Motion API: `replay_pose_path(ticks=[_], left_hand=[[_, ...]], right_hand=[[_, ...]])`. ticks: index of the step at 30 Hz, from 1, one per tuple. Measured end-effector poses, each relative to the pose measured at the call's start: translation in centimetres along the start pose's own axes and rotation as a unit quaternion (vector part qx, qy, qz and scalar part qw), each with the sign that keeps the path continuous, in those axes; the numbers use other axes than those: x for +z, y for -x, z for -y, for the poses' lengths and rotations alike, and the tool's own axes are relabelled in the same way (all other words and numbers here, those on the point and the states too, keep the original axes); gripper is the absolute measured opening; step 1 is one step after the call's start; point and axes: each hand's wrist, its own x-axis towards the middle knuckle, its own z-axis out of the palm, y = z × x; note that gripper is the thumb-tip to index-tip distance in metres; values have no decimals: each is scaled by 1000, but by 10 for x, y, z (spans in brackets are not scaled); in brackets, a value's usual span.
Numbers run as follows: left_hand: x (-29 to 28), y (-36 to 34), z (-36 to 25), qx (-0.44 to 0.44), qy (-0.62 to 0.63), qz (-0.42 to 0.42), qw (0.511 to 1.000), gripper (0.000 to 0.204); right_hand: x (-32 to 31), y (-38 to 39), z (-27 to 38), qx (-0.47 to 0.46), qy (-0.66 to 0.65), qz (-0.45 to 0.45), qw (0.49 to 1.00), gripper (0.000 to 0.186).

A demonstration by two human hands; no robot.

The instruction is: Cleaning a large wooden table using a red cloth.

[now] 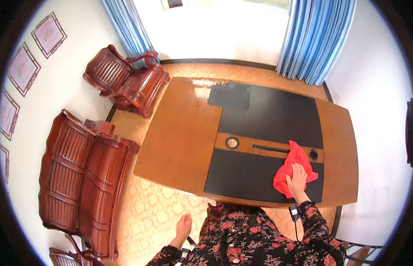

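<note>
Right hand flat on red cloth, palm pressing down, fingers spread, not clenched. Cloth directly under and ahead of hand, long axis running away from person toward wooden strip. Cloth crumpled, bright red, lying on black inlay at desk's near right part. Left hand hangs off desk beside body, loose, holding nothing, well apart from cloth.

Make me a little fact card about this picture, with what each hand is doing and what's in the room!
Right hand: lies flat on a red cloth
Left hand: hangs beside the body, holding nothing
Cloth: on the black panel of the desk
Desk: brown wood, two round holes in its middle strip
Seats: dark red wooden bench and armchair on the left
Window: blue curtains
</note>
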Motion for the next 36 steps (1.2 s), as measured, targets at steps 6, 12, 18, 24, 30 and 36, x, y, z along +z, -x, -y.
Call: replay_pose_path(ticks=[6,12,18,24,30,36], left_hand=[[133,144,174,-87,-76,179,977,47],[397,50,-130,-138,-66,180,972,47],[419,-22,-213,-197,-52,147,968,47],[165,80,-8,-173,-61,157,970,47],[4,145,98,-153,-30,163,974,47],[-40,123,100,-146,6,183,972,47]], right_hand=[[9,-36,121,-117,-92,12,989,63],[28,-61,195,-192,-129,27,972,60],[20,-59,192,-294,-219,31,930,59],[3,-28,106,-231,-187,50,953,60],[-17,12,54,-142,-143,60,978,61],[-3,13,71,-80,-83,44,992,61]])
